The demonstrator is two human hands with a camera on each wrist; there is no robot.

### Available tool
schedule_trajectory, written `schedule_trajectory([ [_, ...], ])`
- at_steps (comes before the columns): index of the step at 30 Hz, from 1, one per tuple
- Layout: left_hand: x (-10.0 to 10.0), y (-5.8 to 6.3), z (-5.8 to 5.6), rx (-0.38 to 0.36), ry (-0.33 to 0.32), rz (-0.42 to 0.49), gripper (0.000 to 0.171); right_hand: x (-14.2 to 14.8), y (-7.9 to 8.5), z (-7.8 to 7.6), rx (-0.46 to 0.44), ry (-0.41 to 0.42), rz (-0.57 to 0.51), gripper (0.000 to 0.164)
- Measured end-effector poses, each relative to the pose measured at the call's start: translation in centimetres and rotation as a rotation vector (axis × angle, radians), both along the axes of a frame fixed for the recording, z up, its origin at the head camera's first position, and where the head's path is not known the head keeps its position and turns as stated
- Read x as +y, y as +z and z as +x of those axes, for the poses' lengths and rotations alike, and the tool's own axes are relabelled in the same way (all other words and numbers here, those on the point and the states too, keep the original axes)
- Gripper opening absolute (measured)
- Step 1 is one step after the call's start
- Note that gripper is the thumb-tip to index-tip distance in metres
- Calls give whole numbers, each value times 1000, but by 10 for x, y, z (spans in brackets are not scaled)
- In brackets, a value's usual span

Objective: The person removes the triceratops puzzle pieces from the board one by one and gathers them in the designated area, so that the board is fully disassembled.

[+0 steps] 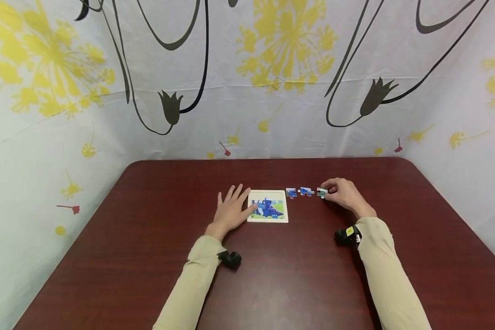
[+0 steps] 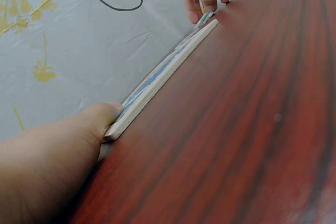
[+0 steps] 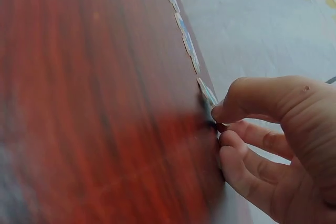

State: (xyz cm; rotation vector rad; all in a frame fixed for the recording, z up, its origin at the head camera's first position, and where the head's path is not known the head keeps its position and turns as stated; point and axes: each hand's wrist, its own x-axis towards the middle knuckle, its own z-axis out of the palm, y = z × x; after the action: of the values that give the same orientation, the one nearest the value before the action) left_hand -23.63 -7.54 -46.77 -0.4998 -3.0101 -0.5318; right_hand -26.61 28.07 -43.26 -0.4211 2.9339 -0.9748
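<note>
A square puzzle board [image 1: 286, 211] with a pale rim lies flat on the table. Its lower part carries a blue dinosaur picture, while the upper part is a bare pale strip. At its left edge rests my left hand [image 1: 229, 213], fingers spread and thumb lying over the rim. My right hand [image 1: 345, 195] pinches a small greenish puzzle piece [image 1: 321, 193] between thumb and fingers at the table surface. Two bluish pieces, one [image 1: 291, 193] beside the board and another [image 1: 306, 191] in the middle, line up with it. In the right wrist view, fingertips partly hide the pinched piece [image 3: 206, 92].
The dark red-brown table [image 1: 272, 275] has rounded far corners. Behind it and at both sides hangs a pale curtain [image 1: 214, 64] with yellow and grey flower prints. A small black camera sits on each wrist, the left one [image 1: 230, 260] close above the tabletop.
</note>
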Motion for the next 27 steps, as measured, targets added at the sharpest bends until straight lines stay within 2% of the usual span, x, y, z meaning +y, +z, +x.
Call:
schedule_trajectory([
  [8, -1, 2, -1, 6, -1, -2, 73, 0, -2, 1, -10, -11, -37, 30],
  [21, -1, -2, -1, -4, -1, 1, 73, -1, -6, 2, -58, -31, -57, 29],
  [27, 0, -2, 0, 0, 2, 3, 73, -2, -7, 3, -35, -39, -65, 29],
])
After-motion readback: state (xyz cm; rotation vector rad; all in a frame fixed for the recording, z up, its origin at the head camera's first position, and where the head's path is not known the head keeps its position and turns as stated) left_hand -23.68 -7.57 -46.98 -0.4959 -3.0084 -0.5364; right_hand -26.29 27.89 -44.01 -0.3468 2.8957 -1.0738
